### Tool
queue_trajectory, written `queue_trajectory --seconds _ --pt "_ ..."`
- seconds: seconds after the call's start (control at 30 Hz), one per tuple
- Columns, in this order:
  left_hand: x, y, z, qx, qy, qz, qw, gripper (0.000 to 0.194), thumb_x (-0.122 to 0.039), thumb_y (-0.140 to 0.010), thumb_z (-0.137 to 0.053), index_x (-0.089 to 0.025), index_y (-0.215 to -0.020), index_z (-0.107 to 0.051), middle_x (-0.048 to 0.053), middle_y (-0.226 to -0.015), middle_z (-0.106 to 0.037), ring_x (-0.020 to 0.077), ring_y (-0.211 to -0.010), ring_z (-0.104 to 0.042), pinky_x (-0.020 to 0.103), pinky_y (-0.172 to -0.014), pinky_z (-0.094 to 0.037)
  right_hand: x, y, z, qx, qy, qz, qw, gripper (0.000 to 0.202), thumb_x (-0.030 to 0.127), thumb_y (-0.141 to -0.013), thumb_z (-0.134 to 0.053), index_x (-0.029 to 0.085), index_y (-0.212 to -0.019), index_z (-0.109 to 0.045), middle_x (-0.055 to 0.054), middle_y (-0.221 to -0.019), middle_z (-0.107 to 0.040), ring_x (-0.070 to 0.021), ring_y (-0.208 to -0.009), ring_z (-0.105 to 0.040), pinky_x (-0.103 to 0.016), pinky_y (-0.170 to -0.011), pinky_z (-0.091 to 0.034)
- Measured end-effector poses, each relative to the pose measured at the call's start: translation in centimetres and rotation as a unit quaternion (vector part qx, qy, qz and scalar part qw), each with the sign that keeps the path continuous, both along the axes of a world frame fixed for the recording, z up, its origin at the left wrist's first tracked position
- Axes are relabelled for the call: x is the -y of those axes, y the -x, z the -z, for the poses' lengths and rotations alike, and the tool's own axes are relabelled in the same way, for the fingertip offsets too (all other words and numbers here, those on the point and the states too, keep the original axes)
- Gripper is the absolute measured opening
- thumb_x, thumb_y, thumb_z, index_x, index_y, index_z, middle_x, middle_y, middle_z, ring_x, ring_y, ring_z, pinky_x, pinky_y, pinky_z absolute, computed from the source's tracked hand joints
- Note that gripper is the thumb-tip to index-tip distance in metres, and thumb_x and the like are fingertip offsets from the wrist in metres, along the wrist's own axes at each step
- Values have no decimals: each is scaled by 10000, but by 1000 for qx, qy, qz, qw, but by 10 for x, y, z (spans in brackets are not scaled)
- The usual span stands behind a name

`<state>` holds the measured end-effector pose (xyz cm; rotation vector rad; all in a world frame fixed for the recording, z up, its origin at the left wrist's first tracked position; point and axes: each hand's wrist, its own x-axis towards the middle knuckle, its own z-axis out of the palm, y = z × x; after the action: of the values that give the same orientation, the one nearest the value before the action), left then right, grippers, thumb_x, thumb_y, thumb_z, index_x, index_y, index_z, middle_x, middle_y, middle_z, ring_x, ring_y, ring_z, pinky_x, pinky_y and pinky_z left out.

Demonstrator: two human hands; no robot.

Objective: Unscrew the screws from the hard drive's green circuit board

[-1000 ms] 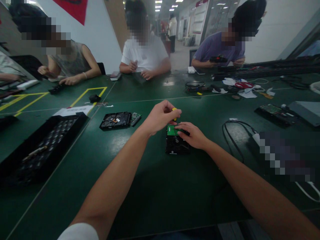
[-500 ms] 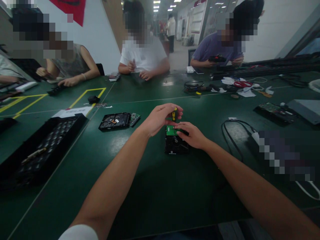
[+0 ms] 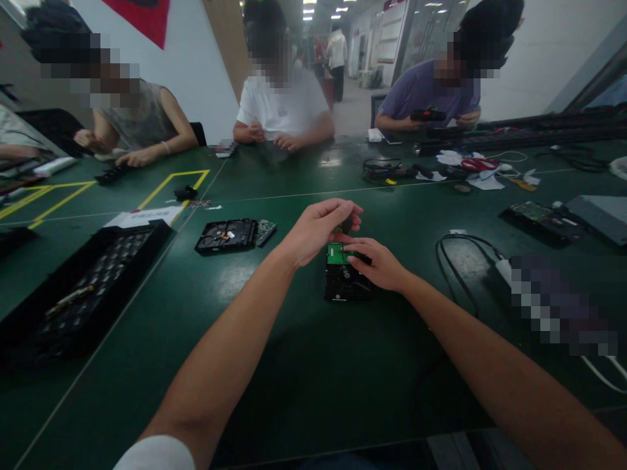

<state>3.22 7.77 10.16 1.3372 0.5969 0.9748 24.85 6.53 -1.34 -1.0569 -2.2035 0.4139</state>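
A black hard drive [image 3: 337, 286] lies on the green table in front of me, with a green circuit board [image 3: 337, 254] on its far half. My left hand [image 3: 317, 228] is closed above the board around a short screwdriver [image 3: 347, 226]; its yellow and black handle is mostly covered by the fingers, and its tip is hidden. My right hand [image 3: 376, 262] grips the drive from the right side, thumb and fingers lying over the board and the drive's edge. To the left lie another opened hard drive [image 3: 226, 236] and a loose circuit board [image 3: 266, 232].
A long black tray [image 3: 83, 294] stands at the left. On the right are a black cable [image 3: 443, 261], a power strip [image 3: 553, 300] and another drive with its board showing [image 3: 536, 219]. Several people sit across the table, one holding a dark tool [image 3: 428, 115].
My left thumb and fingers have shifted around the screwdriver handle, so less of its yellow shows. My right hand and the drive stay in place on the table; the view has shifted slightly.
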Motion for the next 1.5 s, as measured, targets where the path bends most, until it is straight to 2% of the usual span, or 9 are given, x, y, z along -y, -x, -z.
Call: queue_trajectory --seconds 0.13,0.23,0.37,0.57,0.73,1.03,1.2,1.4,1.5 --pt "-1 -1 1 42 43 3 998 218 -351 -979 -689 -149 -1048 -731 86 -1015 -714 198 -982 -704 364 -846 -656 -1 0 1 -1 1 -5 1000 313 359 -1031 -611 284 -1313 -724 -105 -1335 -716 -304 -1302 -642 -566 -1142 -496" --pt "-2 -1 2 10 23 -34 999 171 -290 -921 -754 -145 -996 -703 75 -984 -715 175 -891 -693 315 -736 -647 -1 -1 2 -3 -2 0 1000 310 356 -1026 -623 285 -1310 -725 -108 -1345 -711 -307 -1311 -639 -570 -1140 -499" --pt "-2 0 2 -27 -7 -83 996 226 -257 -853 -820 -154 -901 -625 88 -956 -739 170 -840 -702 213 -579 -545 -2 -1 3 5 0 4 1000 312 362 -1030 -623 295 -1319 -720 -102 -1379 -703 -314 -1351 -619 -587 -1143 -494" --pt "-3 0 3 -18 -40 -41 998 240 -269 -915 -731 -180 -1138 -729 47 -922 -716 155 -874 -693 204 -632 -543 -1 0 1 6 0 3 1000 311 357 -1035 -613 269 -1309 -729 -108 -1366 -713 -306 -1360 -616 -563 -1165 -482" --pt "-6 3 4 3 -14 -19 1000 259 -332 -982 -612 -149 -1025 -791 89 -963 -705 183 -913 -679 246 -664 -592 1 0 0 7 0 -1 1000 312 349 -1035 -610 259 -1310 -728 -108 -1350 -722 -305 -1363 -617 -559 -1173 -475" --pt "-1 1 -4 -27 0 -69 997 177 -285 -896 -764 -141 -868 -664 85 -941 -727 169 -858 -697 245 -640 -606 -1 -1 1 2 10 9 1000 397 370 -1032 -611 287 -1419 -640 -94 -1384 -711 -304 -1344 -625 -567 -1161 -488" --pt "0 0 -3 -24 -2 -50 998 176 -261 -903 -768 -156 -897 -627 79 -908 -740 163 -828 -713 229 -630 -584 -1 1 3 -2 27 34 999 475 405 -1042 -580 247 -1489 -572 -130 -1447 -678 -316 -1353 -626 -588 -1161 -486" --pt "-2 1 -1 -20 -14 -21 999 248 -405 -982 -661 -170 -922 -713 70 -940 -696 172 -883 -694 230 -640 -587 0 2 1 1 23 31 999 474 385 -1021 -609 245 -1472 -581 -129 -1426 -687 -316 -1342 -632 -591 -1160 -486" --pt "-2 2 -1 -16 -3 -11 1000 242 -379 -975 -634 -163 -908 -723 79 -953 -692 187 -900 -695 245 -641 -598 1 2 0 6 20 31 999 448 392 -1019 -611 232 -1438 -607 -137 -1400 -694 -317 -1332 -636 -579 -1158 -490"
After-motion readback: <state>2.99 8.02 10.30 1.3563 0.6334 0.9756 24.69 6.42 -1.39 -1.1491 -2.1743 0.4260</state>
